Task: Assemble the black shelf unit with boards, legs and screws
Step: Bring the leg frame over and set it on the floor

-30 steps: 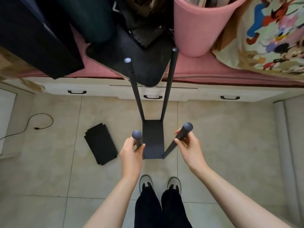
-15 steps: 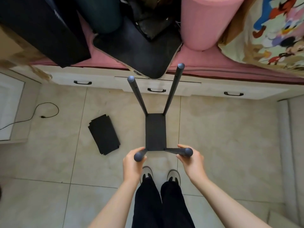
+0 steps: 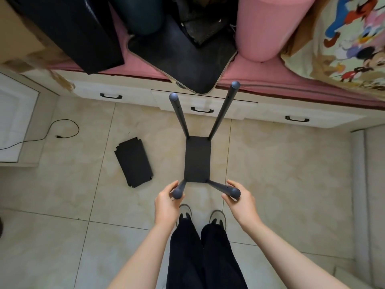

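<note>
Black and matte, the shelf unit (image 3: 197, 159) stands on the beige tiled floor (image 3: 281, 163), directly in front of the person's shoes (image 3: 184, 212). It has one rectangular board at the bottom, and four long round legs rise from its corners. From this high view the legs spread outward like a fan. Each leg ends in a rounded grey cap, and small holes are visible along the two far legs. The two far legs point toward the white drawers (image 3: 202, 105) under the bed.

The left hand (image 3: 167, 202) grips the top of the near left leg (image 3: 179, 189), fingers curled around it just under the cap. The right hand (image 3: 239, 200) holds the top of the near right leg (image 3: 226, 188) in the same way, with the thumb lying along the tube.

More black boards (image 3: 133, 162) lie in a flat stack on the floor, to the left of the unit and well apart from it. A thin black cable (image 3: 62, 130) lies further left.

On the pink bed (image 3: 260, 69) there are dark bags and a pink bucket (image 3: 268, 26). A cloth with cartoon characters (image 3: 350, 38) is at the right. I cannot read any brand name or writing on the shelf parts or elsewhere.
</note>
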Tool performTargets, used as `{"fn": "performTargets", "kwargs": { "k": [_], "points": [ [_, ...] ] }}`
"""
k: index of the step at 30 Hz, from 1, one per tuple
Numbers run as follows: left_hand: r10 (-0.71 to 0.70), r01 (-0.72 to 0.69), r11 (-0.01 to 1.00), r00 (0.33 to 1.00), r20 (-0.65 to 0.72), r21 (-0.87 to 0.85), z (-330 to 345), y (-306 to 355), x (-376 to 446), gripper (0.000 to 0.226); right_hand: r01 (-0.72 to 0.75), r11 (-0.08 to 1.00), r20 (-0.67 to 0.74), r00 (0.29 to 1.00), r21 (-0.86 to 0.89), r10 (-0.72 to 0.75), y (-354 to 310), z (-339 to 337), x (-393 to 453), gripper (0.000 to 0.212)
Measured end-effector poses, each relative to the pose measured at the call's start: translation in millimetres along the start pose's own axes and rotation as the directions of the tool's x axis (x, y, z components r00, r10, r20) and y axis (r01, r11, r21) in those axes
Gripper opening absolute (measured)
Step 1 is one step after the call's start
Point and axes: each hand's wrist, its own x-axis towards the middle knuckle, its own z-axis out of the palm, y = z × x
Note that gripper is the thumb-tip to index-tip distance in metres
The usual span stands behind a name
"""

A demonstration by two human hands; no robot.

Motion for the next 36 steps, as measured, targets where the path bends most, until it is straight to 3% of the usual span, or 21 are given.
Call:
{"fn": "performTargets", "kwargs": {
  "k": [14, 19, 26, 33, 36],
  "points": [
    [0.08, -0.086, 0.985, 0.996, -0.046, -0.15, -63, 43, -111, 0.029, 0.184, 0.965, 0.044, 0.983, -0.188, -0.178, -65, -47, -97, 0.041],
    [0.141, -0.148, 0.982, 0.988, -0.069, -0.113, -110, 39, -168, 0.02, 0.28, 0.932, 0.131, 0.958, -0.23, -0.256, -97, -38, -150, 0.034],
    [0.111, -0.154, 0.978, 0.956, -0.271, -0.142, -200, 4, -239, 0.021, 0.456, 0.851, 0.307, 0.875, -0.259, -0.375, -146, 26, -227, 0.028],
    [0.005, -0.085, 0.98, 0.917, -0.398, -0.181, -298, -79, -297, 0.022, 0.627, 0.731, 0.478, 0.746, -0.269, -0.464, -183, 143, -309, 0.023],
    [-0.052, -0.059, 0.976, 0.868, -0.493, -0.208, -341, -116, -316, 0.019, 0.686, 0.681, 0.567, 0.678, -0.256, -0.468, -197, 200, -345, 0.023]
  ]
}}
